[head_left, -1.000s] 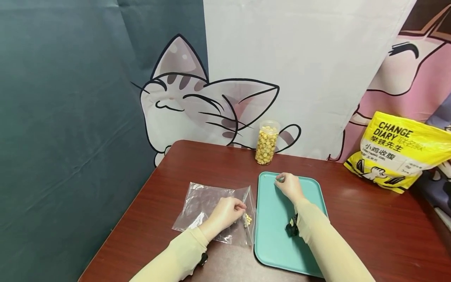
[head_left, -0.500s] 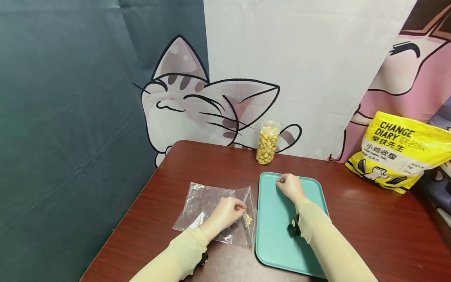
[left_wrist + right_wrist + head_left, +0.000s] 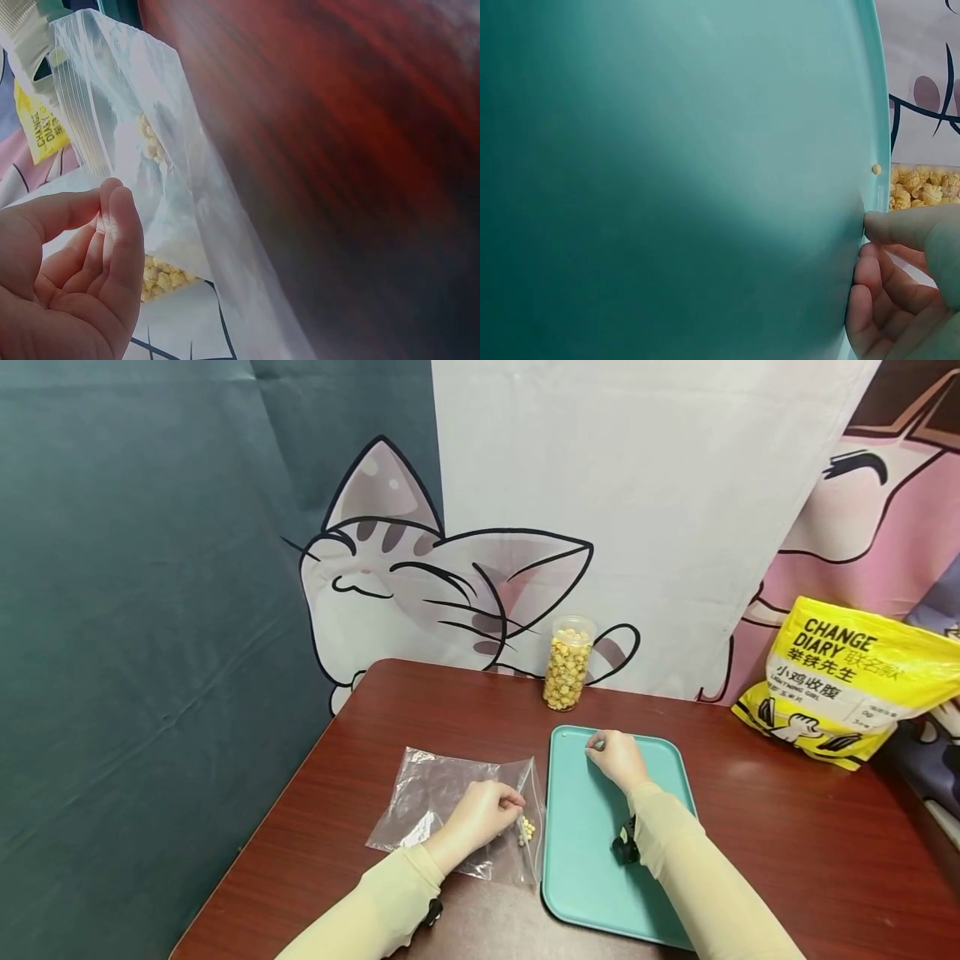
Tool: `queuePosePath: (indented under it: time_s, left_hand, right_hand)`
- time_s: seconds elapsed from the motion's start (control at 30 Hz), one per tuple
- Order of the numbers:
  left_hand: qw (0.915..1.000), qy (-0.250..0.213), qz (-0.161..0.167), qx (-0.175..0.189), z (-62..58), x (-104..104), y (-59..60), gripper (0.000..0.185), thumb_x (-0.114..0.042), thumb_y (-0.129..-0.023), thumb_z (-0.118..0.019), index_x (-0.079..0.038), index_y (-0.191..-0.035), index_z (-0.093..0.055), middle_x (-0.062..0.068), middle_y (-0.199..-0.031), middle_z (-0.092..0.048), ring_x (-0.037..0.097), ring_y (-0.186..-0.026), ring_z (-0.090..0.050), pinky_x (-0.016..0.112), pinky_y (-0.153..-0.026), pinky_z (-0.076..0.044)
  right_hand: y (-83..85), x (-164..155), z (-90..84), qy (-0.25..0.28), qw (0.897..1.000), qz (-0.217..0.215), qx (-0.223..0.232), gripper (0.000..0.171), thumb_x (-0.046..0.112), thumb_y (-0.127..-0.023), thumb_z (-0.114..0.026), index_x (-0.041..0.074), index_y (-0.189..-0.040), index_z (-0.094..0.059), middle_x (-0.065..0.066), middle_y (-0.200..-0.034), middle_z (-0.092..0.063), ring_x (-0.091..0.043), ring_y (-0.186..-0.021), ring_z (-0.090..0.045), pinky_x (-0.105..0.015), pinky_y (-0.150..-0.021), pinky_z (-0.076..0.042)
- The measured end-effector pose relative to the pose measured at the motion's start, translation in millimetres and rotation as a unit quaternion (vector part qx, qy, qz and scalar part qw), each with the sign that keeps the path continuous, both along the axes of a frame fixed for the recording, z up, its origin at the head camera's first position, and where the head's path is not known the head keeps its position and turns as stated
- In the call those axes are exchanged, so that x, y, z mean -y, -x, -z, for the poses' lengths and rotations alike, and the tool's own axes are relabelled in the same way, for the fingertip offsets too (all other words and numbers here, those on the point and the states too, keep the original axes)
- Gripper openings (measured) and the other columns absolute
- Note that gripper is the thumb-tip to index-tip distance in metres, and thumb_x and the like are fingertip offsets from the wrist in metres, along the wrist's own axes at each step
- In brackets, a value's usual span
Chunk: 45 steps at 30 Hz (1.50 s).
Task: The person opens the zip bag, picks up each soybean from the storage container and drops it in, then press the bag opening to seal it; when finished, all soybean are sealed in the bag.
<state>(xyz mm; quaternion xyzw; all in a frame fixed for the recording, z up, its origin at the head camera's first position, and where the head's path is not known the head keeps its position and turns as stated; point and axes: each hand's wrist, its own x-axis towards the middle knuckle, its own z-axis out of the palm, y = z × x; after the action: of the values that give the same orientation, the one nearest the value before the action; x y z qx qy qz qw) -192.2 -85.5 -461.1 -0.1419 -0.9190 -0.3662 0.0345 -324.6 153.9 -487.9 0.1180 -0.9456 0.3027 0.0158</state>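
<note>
My left hand (image 3: 480, 814) pinches the edge of a clear zip bag (image 3: 442, 777) between thumb and fingertips, holding its mouth up. Several small pale-yellow beans (image 3: 527, 831) lie inside the bag near the mouth. My right hand (image 3: 618, 758) is at the far end of the teal tray (image 3: 581, 860), fingers bent and fingertips at the tray surface near its rim. Whether a bean is between those fingertips is hidden. One loose bean (image 3: 876, 169) lies beside the tray's rim, a little apart from the right thumb.
Behind the tray stands a clear tub of popcorn (image 3: 567, 668) on the reddish-brown table (image 3: 765, 827). A yellow snack bag (image 3: 847, 685) stands at the back right. A printed cat curtain (image 3: 517, 460) hangs along the back edge.
One bean that showed at my right fingertips a second ago is out of sight now. The right hand has barely shifted, and the left hand and the zip bag stay put.
</note>
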Motion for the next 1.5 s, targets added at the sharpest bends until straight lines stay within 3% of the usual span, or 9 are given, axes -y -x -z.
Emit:
queuePosePath:
  time_s: [0.53, 0.9, 1.17, 1.5]
  left_hand:
    - [0.9999, -0.003, -0.005, 0.011, -1.6, -0.4, 0.3, 0.016, -0.006, -0.079, -0.06, -0.006, -0.087, -0.074, -0.005, -0.067, -0.065, -0.003, -0.052, -0.047, 0.016, -0.056, -0.044]
    - [0.9995, -0.022, -0.003, 0.022, -0.8, -2.8, -0.5, 0.018, -0.003, -0.079, -0.058, -0.003, -0.088, -0.073, -0.004, -0.062, -0.062, -0.003, -0.042, -0.043, 0.016, -0.047, -0.042]
    - [0.9999, -0.012, -0.003, 0.008, -2.0, -2.3, -0.7, 0.015, -0.005, -0.08, -0.06, -0.005, -0.087, -0.074, -0.002, -0.068, -0.067, -0.004, -0.045, -0.044, 0.015, -0.049, -0.042]
    - [0.9998, -0.016, -0.01, 0.008, -4.3, -3.2, 0.4, 0.015, -0.005, -0.079, -0.061, -0.006, -0.087, -0.074, -0.004, -0.066, -0.066, -0.004, -0.043, -0.045, 0.016, -0.049, -0.043]
  right_hand:
    - [-5.4, -0.8, -1.5, -0.006, 1.0, 0.007, 0.015, 0.007, 0.007, -0.085, -0.062, 0.002, -0.083, -0.067, -0.01, -0.079, -0.066, -0.022, -0.069, -0.059, -0.041, -0.065, -0.049]
    - [-6.7, -1.8, 2.1, -0.02, 1.0, -0.002, -0.007, 0.006, 0.005, -0.084, -0.063, 0.002, -0.082, -0.067, -0.01, -0.078, -0.066, -0.023, -0.07, -0.06, -0.041, -0.066, -0.05]
    - [-9.2, -2.5, -0.3, -0.038, 0.999, -0.012, -0.004, 0.008, 0.005, -0.084, -0.061, 0.002, -0.081, -0.068, -0.01, -0.077, -0.066, -0.02, -0.066, -0.058, -0.04, -0.063, -0.049]
    - [-21.8, 2.1, -7.0, -0.005, 1.0, -0.027, -0.008, 0.007, 0.007, -0.083, -0.063, 0.002, -0.083, -0.068, -0.009, -0.079, -0.067, -0.02, -0.069, -0.06, -0.04, -0.065, -0.05]
